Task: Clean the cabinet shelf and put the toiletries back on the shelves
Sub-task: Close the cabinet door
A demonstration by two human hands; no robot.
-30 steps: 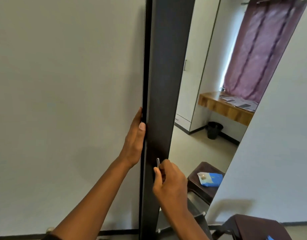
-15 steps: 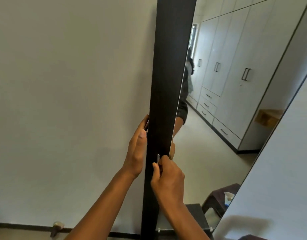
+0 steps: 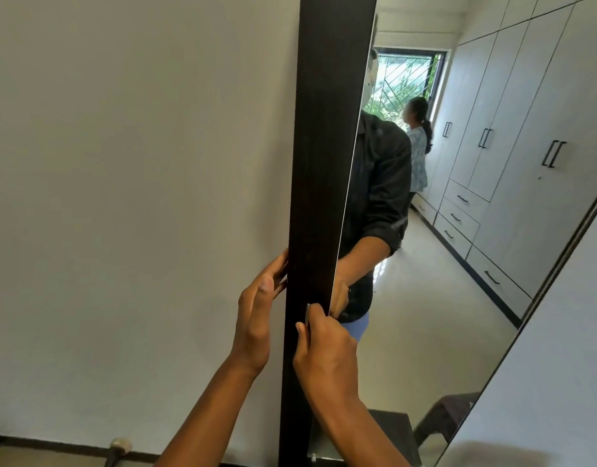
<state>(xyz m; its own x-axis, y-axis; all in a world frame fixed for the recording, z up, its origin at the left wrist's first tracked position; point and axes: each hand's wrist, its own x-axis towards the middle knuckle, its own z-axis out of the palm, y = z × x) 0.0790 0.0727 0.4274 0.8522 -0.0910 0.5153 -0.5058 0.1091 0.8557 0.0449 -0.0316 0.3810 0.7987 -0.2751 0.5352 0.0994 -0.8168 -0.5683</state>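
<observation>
A tall cabinet door with a dark wood edge (image 3: 319, 163) and a mirrored front (image 3: 458, 264) stands before me. My left hand (image 3: 256, 315) lies flat against the left side of the dark edge, fingers slipped behind it. My right hand (image 3: 324, 352) is closed on a small metal handle (image 3: 307, 314) at the edge of the mirror. No shelf and no toiletries are in view.
A plain white wall (image 3: 138, 197) fills the left. The mirror reflects a person in a dark shirt, a second person by a window, white wardrobes and a pale floor. A dark stool (image 3: 394, 429) sits low at the door's foot. A door stopper (image 3: 120, 444) is on the skirting.
The mirrored door has swung, so its reflection shifted from a curtain and desk to wardrobes and two people. Both hands stay on the door edge, slightly lower in the frame.
</observation>
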